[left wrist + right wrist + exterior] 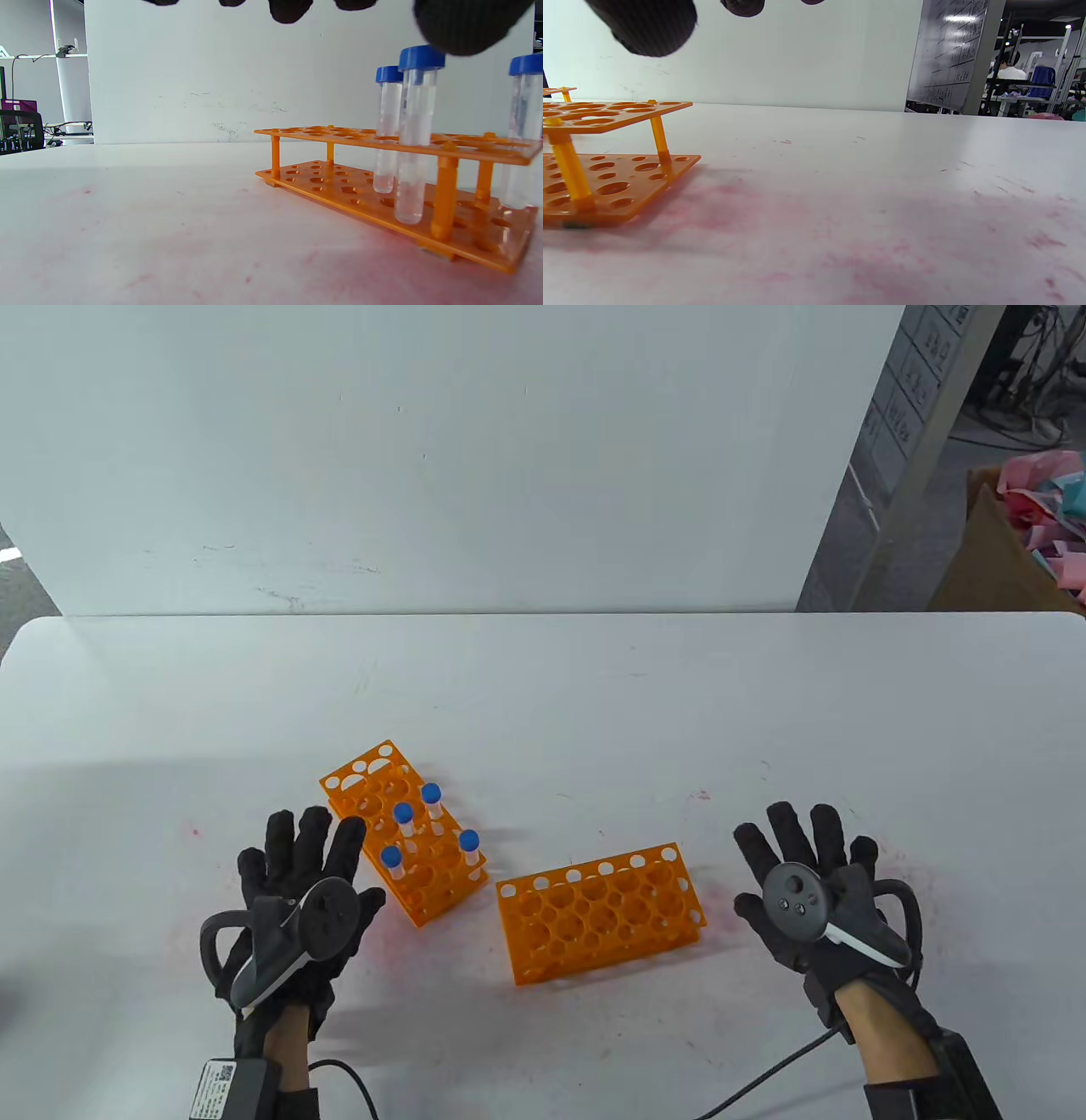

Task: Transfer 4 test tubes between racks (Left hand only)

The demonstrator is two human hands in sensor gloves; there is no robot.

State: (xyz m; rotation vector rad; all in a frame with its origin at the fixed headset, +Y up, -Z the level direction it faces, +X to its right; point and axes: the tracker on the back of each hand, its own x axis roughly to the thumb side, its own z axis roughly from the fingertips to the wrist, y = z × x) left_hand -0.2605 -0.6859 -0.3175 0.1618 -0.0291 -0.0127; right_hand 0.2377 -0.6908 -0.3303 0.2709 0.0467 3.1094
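The left hand [297,908] in its black sensor glove is seen nearest the table-view camera, fingers spread wide and holding nothing. Just right of its fingertips stands the orange plastic rack [405,831] carrying four clear test tubes with blue caps [406,818]. The right hand [810,899] is likewise splayed, empty. Between the hands lies a second, unfilled orange plastic rack [599,911].

Four tubes [405,816] stand in the left rack [405,831]; right rack [599,912] lies beside it.
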